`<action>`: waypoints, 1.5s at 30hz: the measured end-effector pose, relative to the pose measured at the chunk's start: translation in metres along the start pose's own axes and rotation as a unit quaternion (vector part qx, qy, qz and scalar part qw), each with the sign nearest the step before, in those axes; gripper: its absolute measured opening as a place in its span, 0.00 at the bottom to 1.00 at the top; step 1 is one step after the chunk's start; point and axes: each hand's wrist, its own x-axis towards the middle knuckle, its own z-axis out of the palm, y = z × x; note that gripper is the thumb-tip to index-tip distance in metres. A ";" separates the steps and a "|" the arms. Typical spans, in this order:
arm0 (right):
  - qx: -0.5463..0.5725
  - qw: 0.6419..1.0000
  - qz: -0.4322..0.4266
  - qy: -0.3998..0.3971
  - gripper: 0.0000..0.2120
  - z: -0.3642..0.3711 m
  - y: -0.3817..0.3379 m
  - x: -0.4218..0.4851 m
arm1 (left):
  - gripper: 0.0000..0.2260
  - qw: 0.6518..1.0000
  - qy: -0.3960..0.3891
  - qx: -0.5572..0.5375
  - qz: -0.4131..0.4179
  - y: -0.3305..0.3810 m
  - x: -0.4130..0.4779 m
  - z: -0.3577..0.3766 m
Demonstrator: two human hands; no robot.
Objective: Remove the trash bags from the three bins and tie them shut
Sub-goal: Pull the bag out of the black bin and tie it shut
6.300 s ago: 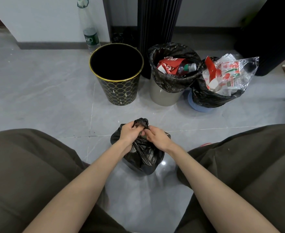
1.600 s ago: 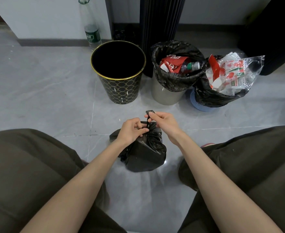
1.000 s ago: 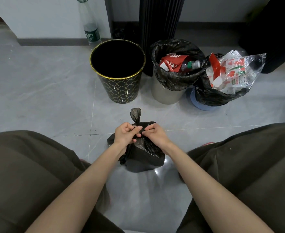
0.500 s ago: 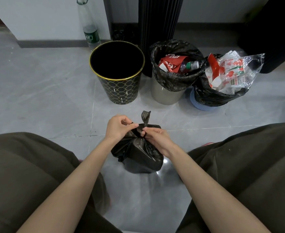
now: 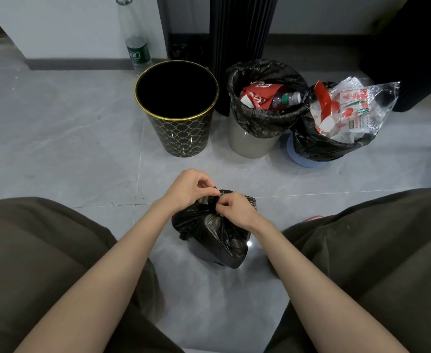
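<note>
On the grey tile floor (image 5: 56, 154), beyond the hands, stand three bins in a row. The black bin with gold lattice (image 5: 178, 110), ahead and slightly left of the hands, has no liner and shows only a dark inside. To its right the beige bin (image 5: 250, 142) wears a black liner (image 5: 265, 118) folded over its rim, holding a red wrapper (image 5: 257, 96) and a plastic bottle (image 5: 287, 99). Farthest right, the blue bin (image 5: 303, 160) is mostly covered by its black liner (image 5: 321, 146), heaped with clear and red-printed packaging (image 5: 349, 109) that rises above the rim. A tall clear bottle (image 5: 137, 44) stands by the wall behind the black bin. Directly under the hands sits the small black trash bag (image 5: 217, 238), on the floor between the person's knees. The left hand (image 5: 187, 188) and right hand (image 5: 234, 208) are both curled closed, fingertips pinching the gathered neck of this bag at its top.
</note>
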 end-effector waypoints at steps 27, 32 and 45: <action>0.432 0.837 0.327 -0.077 0.07 -0.028 0.011 0.003 | 0.07 0.988 0.026 0.142 -0.047 0.006 -0.015 0.006; 0.472 0.809 0.339 -0.085 0.04 -0.024 0.017 0.004 | 0.07 0.987 -0.030 0.141 -0.072 -0.002 -0.015 0.005; 0.315 0.924 0.214 0.047 0.10 -0.020 0.008 0.007 | 0.09 0.983 -0.053 0.171 -0.050 -0.015 -0.018 0.010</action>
